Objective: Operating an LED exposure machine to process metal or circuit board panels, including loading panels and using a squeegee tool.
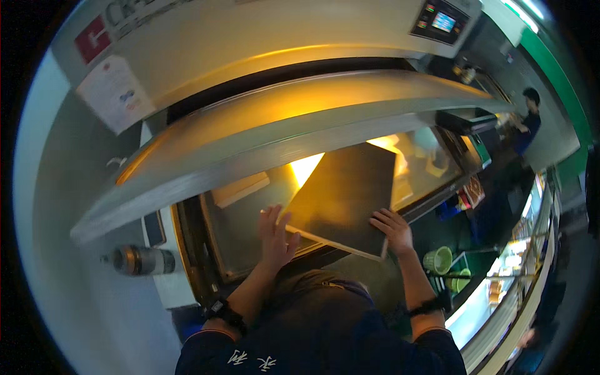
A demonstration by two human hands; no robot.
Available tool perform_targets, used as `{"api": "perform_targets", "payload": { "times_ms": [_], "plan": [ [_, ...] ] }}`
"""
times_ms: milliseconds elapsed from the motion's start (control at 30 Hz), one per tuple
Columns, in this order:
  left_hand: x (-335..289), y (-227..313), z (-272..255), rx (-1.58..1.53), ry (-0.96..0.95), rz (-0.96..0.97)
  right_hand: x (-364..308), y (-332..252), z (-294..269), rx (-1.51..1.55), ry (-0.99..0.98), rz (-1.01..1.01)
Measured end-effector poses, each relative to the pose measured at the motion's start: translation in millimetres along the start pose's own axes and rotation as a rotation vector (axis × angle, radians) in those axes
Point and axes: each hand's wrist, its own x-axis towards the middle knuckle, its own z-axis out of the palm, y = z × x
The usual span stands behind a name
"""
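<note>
A dark, flat four-sided panel (347, 197) with a pale edge sits tilted over the glass bed (234, 234) of a large machine. My right hand (395, 232) has it by the near right side, fingers lying over the top face and the thumb hidden. Just off the panel's left corner is my left hand (275, 240), its fingers apart and nothing in them. Whether its fingertips touch the panel's edge I cannot tell. Above both hands hangs the machine's raised lid (294, 134), lit amber. A pale rectangular block (240, 189) lies on the bed, left of the panel.
A bottle (139, 260) and a phone-like dark slab (154, 228) are on the left ledge. A lit control screen (442, 22) is at the upper right. Green baskets (437, 260) stand low on the right, near a bright rack (500, 281). Another person (530, 122) stands far right.
</note>
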Motion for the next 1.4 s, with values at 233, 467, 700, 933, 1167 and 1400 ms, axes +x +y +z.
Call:
{"api": "perform_targets", "payload": {
  "times_ms": [233,467,700,933,1167,1400],
  "plan": [
    [-58,-70,48,0.456,-0.556,-0.262,81,-49,103,-0.19,-0.379,-0.113],
    [-21,-87,83,0.568,-0.585,-0.511,143,-22,-134,0.021,0.87,0.09],
    [-7,-103,80,0.652,-0.615,-0.506,188,6,-257,-0.215,0.366,0.075],
    [-25,-44,103,0.586,-0.42,-0.433,88,7,-205,0.124,0.001,0.112],
    [-78,135,180,-0.771,-1.329,0.159,-71,28,4,-0.152,-0.706,0.376],
    [3,24,208,-0.161,-0.819,-0.132,-104,34,105,-0.208,-0.827,0.312]
  ]
}}
